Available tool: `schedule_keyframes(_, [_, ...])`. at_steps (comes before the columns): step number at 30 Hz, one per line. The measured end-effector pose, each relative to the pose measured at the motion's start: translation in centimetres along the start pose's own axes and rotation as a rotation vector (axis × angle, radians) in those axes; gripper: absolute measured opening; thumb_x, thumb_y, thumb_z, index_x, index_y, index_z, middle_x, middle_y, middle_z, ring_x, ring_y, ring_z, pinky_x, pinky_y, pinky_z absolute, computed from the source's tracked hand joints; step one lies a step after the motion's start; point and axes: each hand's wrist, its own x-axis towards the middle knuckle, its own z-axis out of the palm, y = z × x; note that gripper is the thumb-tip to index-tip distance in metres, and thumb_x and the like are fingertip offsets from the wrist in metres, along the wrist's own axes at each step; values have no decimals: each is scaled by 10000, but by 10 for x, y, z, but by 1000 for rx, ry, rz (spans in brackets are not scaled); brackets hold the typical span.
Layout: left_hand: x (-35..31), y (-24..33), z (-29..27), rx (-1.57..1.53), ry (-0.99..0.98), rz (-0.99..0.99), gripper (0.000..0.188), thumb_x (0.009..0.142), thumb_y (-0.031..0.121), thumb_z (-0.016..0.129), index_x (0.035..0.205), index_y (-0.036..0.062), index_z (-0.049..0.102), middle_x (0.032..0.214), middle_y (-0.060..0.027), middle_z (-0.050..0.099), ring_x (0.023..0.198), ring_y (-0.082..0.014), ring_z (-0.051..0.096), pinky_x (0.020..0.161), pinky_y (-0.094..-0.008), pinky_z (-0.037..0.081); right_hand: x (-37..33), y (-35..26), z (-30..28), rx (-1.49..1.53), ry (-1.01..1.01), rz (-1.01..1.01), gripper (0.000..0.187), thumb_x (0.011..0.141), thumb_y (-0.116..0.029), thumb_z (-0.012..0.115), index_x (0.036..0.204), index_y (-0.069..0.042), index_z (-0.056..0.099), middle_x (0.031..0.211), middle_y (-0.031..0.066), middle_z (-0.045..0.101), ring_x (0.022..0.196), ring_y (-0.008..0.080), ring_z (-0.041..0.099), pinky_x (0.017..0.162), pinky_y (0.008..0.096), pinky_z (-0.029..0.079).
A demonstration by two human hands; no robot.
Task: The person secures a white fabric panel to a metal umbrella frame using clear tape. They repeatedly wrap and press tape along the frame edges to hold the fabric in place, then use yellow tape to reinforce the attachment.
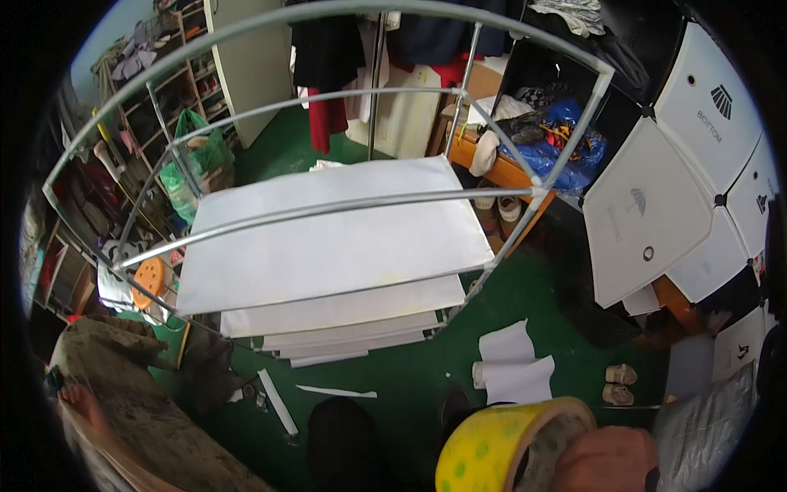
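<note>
At the lower right my right hand (608, 461) is closed against a wide roll of yellow tape (484, 453) with green dots. Its core faces the hand, and the fingers are partly hidden by the roll. Shiny grey material (707, 435) lies beside the hand. In front of me stands a grey metal tube rack (361, 209) with several white shelf panels (328, 242) stacked at different heights. I do not make out my left hand. A small bare hand or foot (78, 399) rests at the far left; I cannot tell whose it is.
A brown patterned cover (139, 402) fills the lower left. White sheets (516, 361) and white strips (277, 402) lie on the green floor (426, 373). White cube storage panels (648, 209) stand at the right, near small shoes (619, 385). Clothes (328, 82) hang behind the rack.
</note>
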Motion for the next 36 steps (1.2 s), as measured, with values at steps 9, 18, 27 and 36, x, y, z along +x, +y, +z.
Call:
schedule_keyframes(9, [2, -24, 31, -4, 60, -21, 151, 1061, 124, 511, 941, 35, 490, 780, -25, 394, 681, -171, 384, 634, -311, 373, 18, 0, -17, -47, 56, -145, 290, 465, -244, 645, 704, -110, 740, 599, -5, 488, 464, 119, 376, 393, 279, 223])
schedule_keyframes(18, [2, -33, 35, -16, 72, -50, 136, 1052, 132, 533, 952, 43, 509, 783, -20, 419, 677, -160, 400, 624, -300, 376, 27, -13, -31, 1, -6, -146, 272, 505, -294, 628, 692, -123, 726, 636, 15, 543, 502, 150, 417, 437, 322, 347])
schedule_keyframes(27, [25, -41, 59, -75, 20, -112, 124, 1042, 141, 556, 962, 50, 529, 786, -15, 444, 673, -149, 415, 614, -288, 380, 18, -18, 2, 212, 50, -68, 271, 490, -285, 617, 687, -127, 716, 630, 18, 539, 501, 148, 432, 425, 312, 354])
schedule_keyframes(36, [66, -55, 99, -44, -126, -86, 130, 1024, 214, 599, 1028, 85, 613, 859, -11, 598, 705, -121, 535, 598, -264, 451, 13, -41, 29, 383, 114, 149, 239, 533, -192, 654, 747, -91, 687, 713, 15, 542, 491, 156, 432, 433, 295, 358])
